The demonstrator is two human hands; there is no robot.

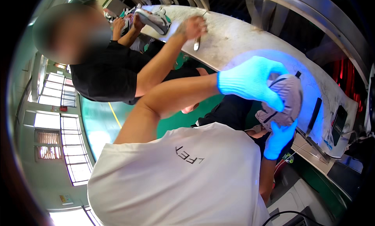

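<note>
A soft, puffy, pinkish-grey shoe upper (291,95) with dark lines is held up between my gloved hands, over the near edge of the bench. My left hand (250,79) grips it from the upper left, thumb and fingers curled around its side. Beneath it, my right hand (279,139) holds the lower end with fingers closed against it. Both knitted gloves glow bright blue under a blue-violet light. Parts of the upper are hidden behind the fingers.
A pale workbench (234,32) curves across the top, with a black bar (314,116) and a dark phone-like device (339,124) at right. At left sits a co-worker (105,75), one hand above a metal blade-like tool (197,43). A grey-white sneaker (156,22) is farther back.
</note>
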